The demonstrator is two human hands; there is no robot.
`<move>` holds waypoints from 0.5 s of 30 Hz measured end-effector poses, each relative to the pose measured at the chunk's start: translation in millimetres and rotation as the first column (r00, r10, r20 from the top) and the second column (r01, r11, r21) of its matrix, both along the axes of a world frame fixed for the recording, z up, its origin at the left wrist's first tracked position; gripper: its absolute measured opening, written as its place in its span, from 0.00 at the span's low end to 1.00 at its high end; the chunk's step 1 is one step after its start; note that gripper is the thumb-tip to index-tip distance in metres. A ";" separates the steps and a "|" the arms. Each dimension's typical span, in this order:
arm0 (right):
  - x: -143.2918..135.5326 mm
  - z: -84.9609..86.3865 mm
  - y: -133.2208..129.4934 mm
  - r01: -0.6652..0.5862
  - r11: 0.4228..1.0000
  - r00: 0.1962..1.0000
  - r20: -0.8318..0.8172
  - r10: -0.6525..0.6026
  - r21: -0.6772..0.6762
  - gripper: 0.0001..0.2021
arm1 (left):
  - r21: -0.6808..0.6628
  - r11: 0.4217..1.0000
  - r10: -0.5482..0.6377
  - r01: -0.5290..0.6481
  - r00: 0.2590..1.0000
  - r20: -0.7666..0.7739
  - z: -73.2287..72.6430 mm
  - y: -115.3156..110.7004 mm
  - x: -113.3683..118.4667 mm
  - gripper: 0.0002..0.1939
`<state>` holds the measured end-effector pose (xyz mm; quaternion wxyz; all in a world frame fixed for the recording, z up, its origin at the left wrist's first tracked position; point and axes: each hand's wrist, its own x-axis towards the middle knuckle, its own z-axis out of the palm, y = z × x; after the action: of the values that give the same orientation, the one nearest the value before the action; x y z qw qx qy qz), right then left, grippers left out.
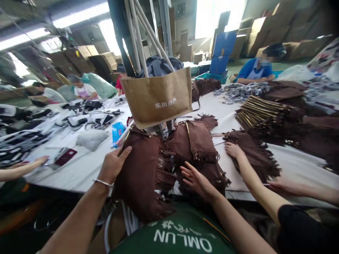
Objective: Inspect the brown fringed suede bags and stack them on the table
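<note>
Left hand [113, 164], lower centre of frame, grips the top edge of a brown suede fringed bag [140, 176]; right hand [197, 180] lies released, fingers spread, on a second brown fringed bag [197, 144]. The step appears to be sorting finished bags on the white table [79, 165]; next calls for a firm right-hand grasp.

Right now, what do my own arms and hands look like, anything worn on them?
Both forearms are bare, no sleeves or gloves showing. The left hand has a thin silver bangle round the wrist. The right hand wears nothing visible: no ring, watch or band. Below them shows a green shirt with white lettering.
</note>
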<state>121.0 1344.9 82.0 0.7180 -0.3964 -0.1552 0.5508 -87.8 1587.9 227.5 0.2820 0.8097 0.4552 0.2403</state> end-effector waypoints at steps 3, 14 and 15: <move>-22.8 8.6 37.8 -0.097 0.995 0.993 -0.064 0.098 0.012 0.25 | -0.156 0.988 0.016 0.007 0.989 0.144 -21.9 -11.6 7.7 0.31; -64.0 4.9 -53.7 -0.139 0.990 0.989 -0.050 0.140 0.022 0.20 | -0.053 0.996 0.067 -0.073 0.992 -0.106 -63.3 9.0 -74.6 0.29; -54.9 -3.3 -76.4 -0.030 0.999 0.995 -0.095 0.026 -0.032 0.20 | -0.004 0.994 0.106 -0.108 0.984 -0.140 -65.6 13.0 -84.7 0.29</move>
<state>66.1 1268.4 78.7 0.7099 -0.3797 -0.1172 0.5814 -172.6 1600.9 161.8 0.2409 0.7972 0.5181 0.1951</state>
